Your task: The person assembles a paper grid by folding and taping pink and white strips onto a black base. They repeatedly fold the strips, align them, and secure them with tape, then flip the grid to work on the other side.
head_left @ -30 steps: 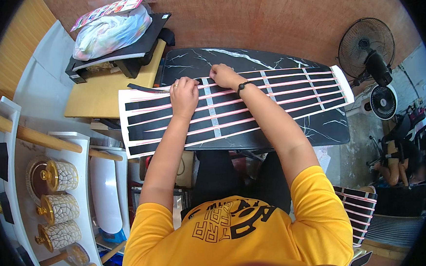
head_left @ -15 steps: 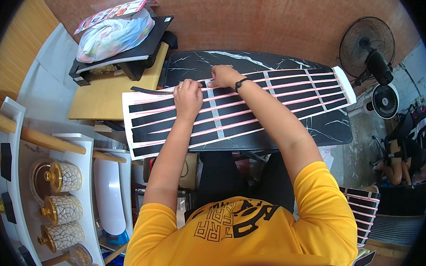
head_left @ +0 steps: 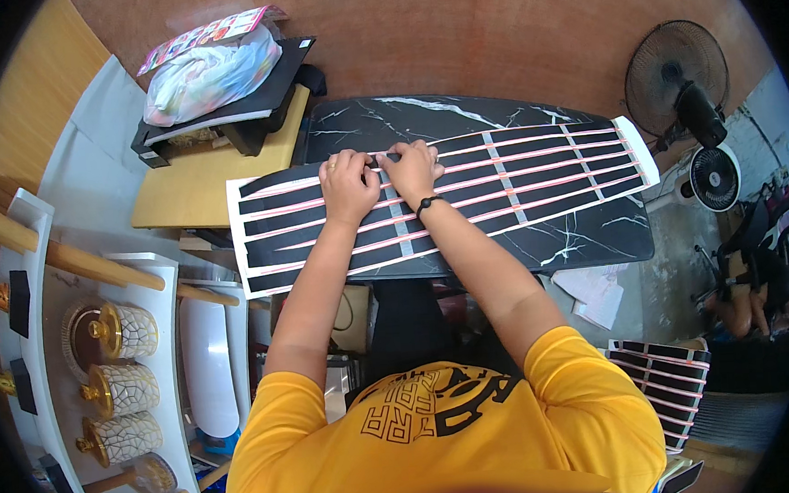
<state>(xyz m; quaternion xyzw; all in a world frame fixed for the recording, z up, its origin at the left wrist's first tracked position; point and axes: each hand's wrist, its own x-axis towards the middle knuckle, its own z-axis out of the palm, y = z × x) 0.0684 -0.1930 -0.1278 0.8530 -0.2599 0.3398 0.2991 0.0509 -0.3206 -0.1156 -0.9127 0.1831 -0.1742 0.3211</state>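
Note:
A long white panel [head_left: 238,247] lies across a black marbled table, covered with black strips [head_left: 547,153] parted by thin red-and-white lines. Grey bands [head_left: 399,221] cross the strips. At the panel's far edge, my left hand [head_left: 349,188] has its fingers bent and closed on the outermost black strip [head_left: 282,179]. Close beside it, my right hand [head_left: 413,171] is closed too, thumb and fingertips on the same strip. Both sets of fingertips partly hide the strip, so the exact grip is unclear. A dark bracelet circles my right wrist.
Black marbled table [head_left: 458,110] stands against a wooden wall. A yellow side table [head_left: 170,195] at left bears a black stand and plastic bag [head_left: 212,75]. Shelves with patterned jars [head_left: 128,387] stand nearer left. Two fans [head_left: 714,177] are at right, and a similar striped panel [head_left: 665,379] leans lower right.
The strip's raised left end now lies down along the far edge. My right hand has drawn nearer and slightly left, beside my left hand, which has hardly moved.

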